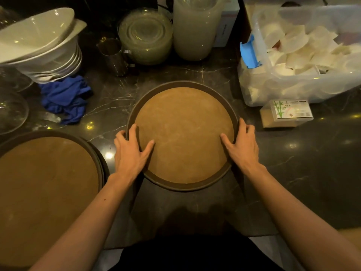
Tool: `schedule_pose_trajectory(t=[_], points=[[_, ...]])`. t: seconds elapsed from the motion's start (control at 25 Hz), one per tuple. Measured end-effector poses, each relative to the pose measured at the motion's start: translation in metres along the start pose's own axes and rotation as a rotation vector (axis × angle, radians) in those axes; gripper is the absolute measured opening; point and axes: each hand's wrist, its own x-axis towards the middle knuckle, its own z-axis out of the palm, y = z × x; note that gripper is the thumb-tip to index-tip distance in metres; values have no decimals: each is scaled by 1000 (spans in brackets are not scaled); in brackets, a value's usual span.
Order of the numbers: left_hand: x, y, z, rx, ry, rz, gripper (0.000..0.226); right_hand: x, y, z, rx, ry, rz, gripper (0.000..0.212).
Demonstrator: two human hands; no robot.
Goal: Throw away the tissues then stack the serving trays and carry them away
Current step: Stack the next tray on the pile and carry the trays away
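A round brown serving tray (183,122) with a dark rim lies in the middle of the dark marble counter. My left hand (130,151) grips its left rim, thumb on the tray's surface. My right hand (242,145) grips the right rim the same way. At the lower left sits a larger-looking round serving tray (45,184), apparently on top of another one, partly cut off by the frame's edge. No loose tissues lie on either tray.
Stacked white bowls (45,47) and a crumpled blue cloth (64,98) are at the back left. Glass plates (145,34), a metal cup (114,55) and a plastic jug (195,28) stand behind. A clear bin of white items (304,49) and a small box (287,113) are on the right.
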Motion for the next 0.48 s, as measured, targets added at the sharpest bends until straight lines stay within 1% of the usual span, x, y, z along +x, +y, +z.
schedule_pose_trajectory(t=[0.24,0.36,0.48], points=[[13,6,-1,-86,-5,-107,107,5,-2,3,34,-1,15,85],[14,5,-3,-104,-13,-149,110,1,-1,4,96,-3,26,89],[4,2,-6,-181,18,-156,108,-10,0,3,159,14,29,90]])
